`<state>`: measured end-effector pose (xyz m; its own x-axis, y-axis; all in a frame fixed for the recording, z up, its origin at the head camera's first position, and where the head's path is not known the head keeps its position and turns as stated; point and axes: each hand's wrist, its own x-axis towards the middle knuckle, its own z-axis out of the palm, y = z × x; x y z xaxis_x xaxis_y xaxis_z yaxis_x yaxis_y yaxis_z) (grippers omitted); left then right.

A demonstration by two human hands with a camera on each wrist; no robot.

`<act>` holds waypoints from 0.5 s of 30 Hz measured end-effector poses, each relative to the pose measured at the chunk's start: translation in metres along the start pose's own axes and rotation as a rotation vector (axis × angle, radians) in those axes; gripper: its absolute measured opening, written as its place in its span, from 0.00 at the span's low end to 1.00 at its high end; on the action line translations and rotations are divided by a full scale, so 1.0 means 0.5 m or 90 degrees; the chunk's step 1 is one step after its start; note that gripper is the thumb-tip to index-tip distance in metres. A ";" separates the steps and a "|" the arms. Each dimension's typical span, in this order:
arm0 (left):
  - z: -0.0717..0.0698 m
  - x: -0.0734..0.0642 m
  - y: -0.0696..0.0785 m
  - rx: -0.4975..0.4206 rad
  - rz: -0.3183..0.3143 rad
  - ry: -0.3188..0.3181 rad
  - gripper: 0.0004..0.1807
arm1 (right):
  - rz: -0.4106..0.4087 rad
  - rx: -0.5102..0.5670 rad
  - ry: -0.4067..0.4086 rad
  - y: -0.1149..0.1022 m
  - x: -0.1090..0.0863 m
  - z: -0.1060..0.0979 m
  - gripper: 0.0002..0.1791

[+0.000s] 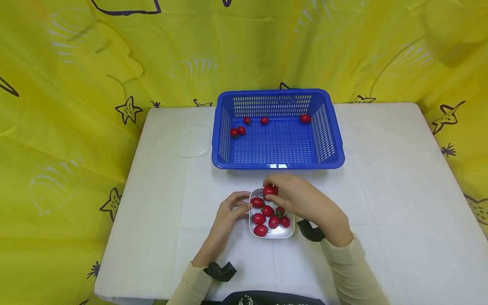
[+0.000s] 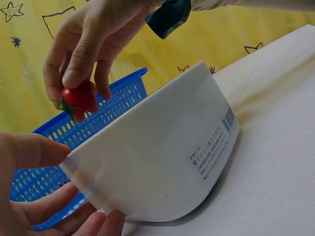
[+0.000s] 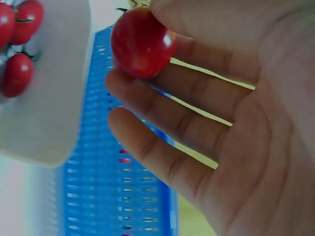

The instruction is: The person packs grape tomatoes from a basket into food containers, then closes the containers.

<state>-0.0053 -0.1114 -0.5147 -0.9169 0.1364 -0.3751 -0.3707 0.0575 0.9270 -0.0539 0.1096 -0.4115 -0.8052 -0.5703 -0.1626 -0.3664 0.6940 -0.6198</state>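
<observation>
Between finger and thumb, my right hand [image 1: 306, 199] pinches a red cherry tomato [image 2: 80, 96] with a green stem. It hangs over the far end of a white rectangular container [image 2: 152, 152]; the right wrist view shows the other fingers stretched out behind it. My left hand [image 1: 228, 214] holds the container's left side, with one digit at the rim and other fingertips lower on the wall. Several cherry tomatoes [image 1: 260, 230] lie inside, some with green stems. A printed label with a barcode [image 2: 229, 120] is on the container's outer wall.
Behind the container stands a blue slotted basket [image 1: 278, 165] with several cherry tomatoes [image 1: 305, 118] along its back and left side. A clear lid [image 1: 194, 142] lies to its left on the white-covered table [image 1: 381, 169]. A yellow patterned curtain [image 1: 183, 38] hangs around the table.
</observation>
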 end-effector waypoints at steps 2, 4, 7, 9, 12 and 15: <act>0.000 0.000 0.001 0.000 0.002 0.000 0.21 | 0.000 0.010 -0.014 0.004 -0.001 0.009 0.14; 0.000 0.000 0.000 0.000 0.004 0.000 0.21 | 0.001 0.012 -0.022 0.008 -0.001 0.018 0.13; 0.000 0.000 0.000 0.002 0.005 -0.002 0.21 | 0.005 0.012 -0.030 0.014 -0.001 0.031 0.13; 0.000 0.000 0.000 0.003 0.003 -0.001 0.21 | 0.010 0.010 -0.035 0.018 0.000 0.039 0.13; 0.000 0.000 0.000 0.002 0.003 0.001 0.21 | 0.016 0.006 -0.040 0.023 0.003 0.050 0.12; 0.000 0.000 0.000 -0.003 0.005 0.002 0.21 | 0.022 -0.007 -0.042 0.025 0.004 0.058 0.12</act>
<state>-0.0055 -0.1113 -0.5149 -0.9200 0.1344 -0.3681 -0.3645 0.0515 0.9298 -0.0466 0.1045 -0.4419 -0.7851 -0.5736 -0.2335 -0.3450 0.7182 -0.6043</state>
